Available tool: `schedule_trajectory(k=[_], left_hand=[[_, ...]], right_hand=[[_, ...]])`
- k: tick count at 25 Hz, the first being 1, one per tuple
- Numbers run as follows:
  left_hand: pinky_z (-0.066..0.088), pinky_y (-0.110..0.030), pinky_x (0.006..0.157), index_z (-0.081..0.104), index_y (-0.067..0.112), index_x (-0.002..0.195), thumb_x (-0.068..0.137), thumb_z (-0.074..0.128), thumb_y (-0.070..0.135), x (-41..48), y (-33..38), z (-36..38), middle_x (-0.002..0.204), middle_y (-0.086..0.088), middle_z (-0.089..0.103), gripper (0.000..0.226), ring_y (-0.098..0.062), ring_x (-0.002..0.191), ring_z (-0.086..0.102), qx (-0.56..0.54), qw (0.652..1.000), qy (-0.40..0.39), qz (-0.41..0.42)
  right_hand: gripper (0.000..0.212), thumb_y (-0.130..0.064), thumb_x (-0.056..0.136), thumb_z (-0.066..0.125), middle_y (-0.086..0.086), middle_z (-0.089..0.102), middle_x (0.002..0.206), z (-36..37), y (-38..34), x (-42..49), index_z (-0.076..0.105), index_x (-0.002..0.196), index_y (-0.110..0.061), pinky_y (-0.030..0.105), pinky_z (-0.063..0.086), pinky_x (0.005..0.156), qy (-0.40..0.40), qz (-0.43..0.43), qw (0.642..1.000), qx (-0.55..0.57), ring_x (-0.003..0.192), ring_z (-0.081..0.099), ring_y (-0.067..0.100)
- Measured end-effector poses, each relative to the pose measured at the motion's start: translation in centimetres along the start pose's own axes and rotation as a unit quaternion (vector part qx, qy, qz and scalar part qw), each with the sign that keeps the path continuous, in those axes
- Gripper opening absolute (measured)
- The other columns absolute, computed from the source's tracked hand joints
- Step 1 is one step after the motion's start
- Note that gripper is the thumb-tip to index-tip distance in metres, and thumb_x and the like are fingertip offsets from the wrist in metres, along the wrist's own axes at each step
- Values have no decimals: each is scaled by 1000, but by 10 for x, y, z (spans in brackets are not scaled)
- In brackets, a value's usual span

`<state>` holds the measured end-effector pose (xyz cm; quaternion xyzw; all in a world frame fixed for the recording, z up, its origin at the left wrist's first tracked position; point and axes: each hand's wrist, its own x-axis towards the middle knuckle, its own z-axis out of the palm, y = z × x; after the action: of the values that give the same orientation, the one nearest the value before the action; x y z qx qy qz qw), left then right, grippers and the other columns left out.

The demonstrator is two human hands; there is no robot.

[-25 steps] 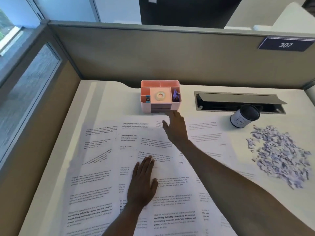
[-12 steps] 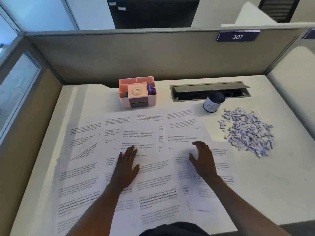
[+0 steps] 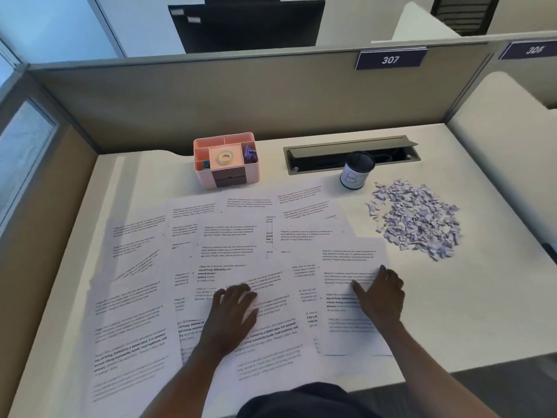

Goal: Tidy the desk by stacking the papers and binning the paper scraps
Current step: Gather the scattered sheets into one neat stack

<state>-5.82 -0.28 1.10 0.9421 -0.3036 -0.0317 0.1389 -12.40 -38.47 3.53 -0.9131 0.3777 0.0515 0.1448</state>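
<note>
We are on the 1st half of the job: gathering the papers (image 3: 229,236). They lie fanned and overlapping across most of the worktop (image 3: 470,297), with none squared into a stack yet. Our left hand (image 3: 232,312) is down on the middle sheets with its fingers bent and a sheet buckling at the fingertips. We cannot tell whether it pinches that sheet or only presses it. Our right hand (image 3: 380,297) lies spread on the rightmost sheet, thumb out, gripping nothing. As we judge it, the next move calls for drawing the sheets inward under both hands into 1 pile, then squaring the edges. Thin sheets slide over each other, so light pressure should do.

The paper scraps (image 3: 417,220) sit in a loose heap on the right, just beside the far sheets. A dark cup (image 3: 356,171) marked B stands just behind the heap, in front of the open cable slot (image 3: 331,152). It is probably the bin, but its inside is too dark to see into. The pink organiser (image 3: 226,176) at the back holds a tape roll (image 3: 224,157) in its middle compartment and purple clips (image 3: 250,152) in the right one.
</note>
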Motion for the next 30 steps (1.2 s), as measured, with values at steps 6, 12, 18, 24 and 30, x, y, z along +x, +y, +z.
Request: schedule_trajectory(k=[6,12,18,24,30], left_hand=[[29,-46,113,61,21,144,110,24,53,1,27,1,151,-4,57,60,-24,137,50,11,997,-58,-54],[43,-56,113,56,18,142,94,45,48,11,44,-2,159,-8,49,58,-27,143,47,11,993,-97,-71],[46,-57,112,58,18,145,93,43,51,11,60,2,157,-8,52,63,-24,142,41,7,992,-103,-77],[38,-60,117,42,21,159,97,41,59,20,72,10,167,-7,38,73,-26,148,39,5,988,-126,-92],[22,-59,126,26,23,167,93,22,68,42,80,9,175,-6,17,86,-29,158,26,-3,985,-136,-107]], right_hand=[[80,-48,88,67,15,39,150,4,-28,-11,36,150,-8,45,38,108,-52,-107,993,14,136,37,34],[92,-55,84,69,18,31,156,-5,-27,6,28,154,-9,48,35,111,-44,-67,996,25,142,31,38],[91,-54,84,69,17,38,144,-8,-38,13,30,151,-6,43,39,105,-62,-92,994,10,132,37,36],[84,-50,87,69,18,42,145,-17,-49,38,34,149,-6,44,40,106,-55,-129,989,37,132,42,35],[111,-56,77,79,20,32,152,-27,-76,79,20,155,-2,49,38,110,-122,-93,987,53,141,31,39]])
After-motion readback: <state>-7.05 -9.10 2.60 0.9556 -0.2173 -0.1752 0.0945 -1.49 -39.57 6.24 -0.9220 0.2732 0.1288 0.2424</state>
